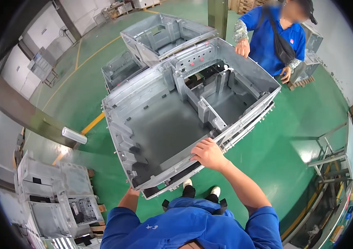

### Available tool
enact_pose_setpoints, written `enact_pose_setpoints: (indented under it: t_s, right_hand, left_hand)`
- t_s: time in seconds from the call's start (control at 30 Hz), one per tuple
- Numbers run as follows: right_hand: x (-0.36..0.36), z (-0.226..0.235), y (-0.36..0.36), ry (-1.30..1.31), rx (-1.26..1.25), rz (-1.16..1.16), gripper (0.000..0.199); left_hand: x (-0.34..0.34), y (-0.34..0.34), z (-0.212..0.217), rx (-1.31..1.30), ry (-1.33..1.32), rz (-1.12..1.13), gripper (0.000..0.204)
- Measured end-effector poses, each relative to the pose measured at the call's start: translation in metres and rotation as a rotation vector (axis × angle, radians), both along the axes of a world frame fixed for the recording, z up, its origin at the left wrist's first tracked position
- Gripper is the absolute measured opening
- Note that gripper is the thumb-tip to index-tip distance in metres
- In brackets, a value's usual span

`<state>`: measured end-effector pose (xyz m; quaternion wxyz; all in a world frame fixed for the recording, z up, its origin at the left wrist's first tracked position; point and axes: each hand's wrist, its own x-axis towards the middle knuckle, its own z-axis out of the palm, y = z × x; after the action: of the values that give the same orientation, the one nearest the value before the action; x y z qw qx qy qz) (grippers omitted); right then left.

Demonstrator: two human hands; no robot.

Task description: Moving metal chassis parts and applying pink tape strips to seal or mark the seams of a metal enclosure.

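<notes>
A large grey metal casing point(166, 120), shaped like an open box with ribs and dividers inside, lies in front of me at waist height. My right hand point(208, 154) is closed over its near rim, with the fingers curled onto the inner side. At the near left corner, my left hand point(133, 191) reaches up against the outside of the casing; its fingers are mostly hidden behind the wall. Beneath the near edge shows another similar frame. Across from me, a co-worker point(274, 41) in a blue shirt rests one hand point(242, 48) on the far right rim.
Another grey casing point(168, 35) stands behind, with a smaller one point(120, 68) beside it. White and grey cabinets point(39, 186) are stacked at the lower left. A wrapped roll point(74, 135) leans near a post. A metal frame stand point(330, 155) is on the right.
</notes>
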<state>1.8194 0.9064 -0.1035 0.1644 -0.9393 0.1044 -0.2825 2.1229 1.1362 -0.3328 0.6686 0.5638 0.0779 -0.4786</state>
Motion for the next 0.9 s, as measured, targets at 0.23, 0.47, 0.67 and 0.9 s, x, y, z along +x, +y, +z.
enact_pose_setpoints:
  t_s: [0.23, 0.47, 0.67, 0.9]
  right_hand:
    - [-0.003, 0.0, -0.003, -0.028, 0.006, 0.008, 0.021]
    - [-0.005, 0.005, -0.003, -0.001, 0.029, 0.015, 0.023]
    - [-0.007, 0.007, -0.004, -0.019, 0.081, 0.02, 0.024]
    - [-0.005, 0.009, -0.004, -0.031, 0.115, 0.002, 0.022]
  left_hand:
    - [0.003, 0.017, -0.001, 0.032, 0.0, -0.022, 0.025]
    - [0.013, 0.029, -0.004, 0.052, 0.005, -0.044, 0.025]
    - [0.012, 0.05, -0.002, 0.064, 0.013, -0.065, 0.025]
    - [0.006, 0.044, 0.003, 0.055, 0.046, -0.099, 0.024]
